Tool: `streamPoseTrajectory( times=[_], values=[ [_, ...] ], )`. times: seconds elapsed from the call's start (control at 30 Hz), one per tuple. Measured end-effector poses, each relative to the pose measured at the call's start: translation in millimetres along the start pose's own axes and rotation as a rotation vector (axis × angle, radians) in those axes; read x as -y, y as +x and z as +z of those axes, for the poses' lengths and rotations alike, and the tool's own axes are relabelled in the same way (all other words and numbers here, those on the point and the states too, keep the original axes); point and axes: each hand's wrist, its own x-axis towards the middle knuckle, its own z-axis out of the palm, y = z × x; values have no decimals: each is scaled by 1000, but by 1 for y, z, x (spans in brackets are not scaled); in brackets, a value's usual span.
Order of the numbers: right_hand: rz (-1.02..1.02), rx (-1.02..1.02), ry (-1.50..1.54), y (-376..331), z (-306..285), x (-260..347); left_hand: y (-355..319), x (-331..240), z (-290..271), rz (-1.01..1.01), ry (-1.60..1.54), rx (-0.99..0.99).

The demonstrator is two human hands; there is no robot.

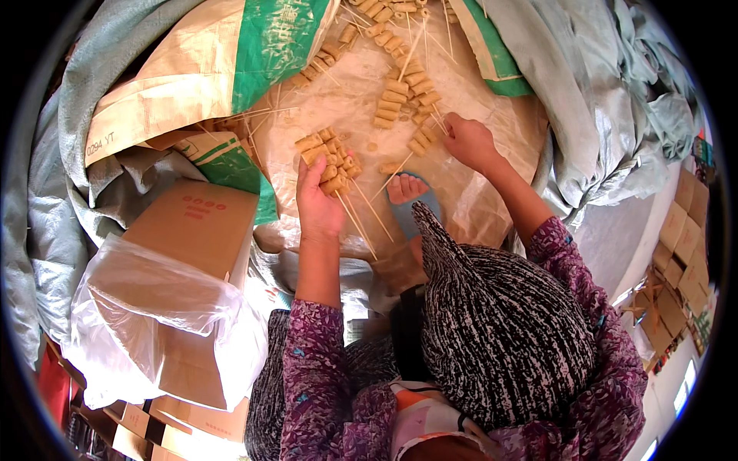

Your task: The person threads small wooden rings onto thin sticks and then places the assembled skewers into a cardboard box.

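Note:
My left hand [318, 206] is closed around a bunch of skewers [332, 154], each a thin pale stick threaded with short tan rolls. The bare stick ends point down to the right, past my wrist. To the right, my right hand [470, 144] has its fingers pinched together at the upper end of a single skewer [420, 142], whose stick slants down to the left. Its fingertips are partly hidden. Just beyond it lies a heap of more skewers [393, 100], spread over the plastic sheet [354, 92]. One loose tan roll [390, 167] rests near my foot.
A foot in a blue-grey slipper [427, 203] stands on the sheet. At left is a cardboard box [192, 223] partly wrapped in clear plastic. Tan and green paper sacks [177, 77] and grey cloth [592, 84] border the sheet. A black-and-white knit-covered knee [507, 330] is below my right forearm.

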Motion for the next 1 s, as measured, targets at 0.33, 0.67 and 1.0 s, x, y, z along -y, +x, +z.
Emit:
streamPoseTrajectory(
  times=[0.33, 0.67, 1.0],
  values=[
    [240, 430, 1207, -18, -15, -3, 2, 5, 6, -109, -275, 56],
    [90, 567, 1301, -68, -47, 78, 2, 17, 19, 35, -66, -6],
    [72, 612, 1060, -73, -27, 112, 0, 13, 30, 138, -77, 71]
  ],
)
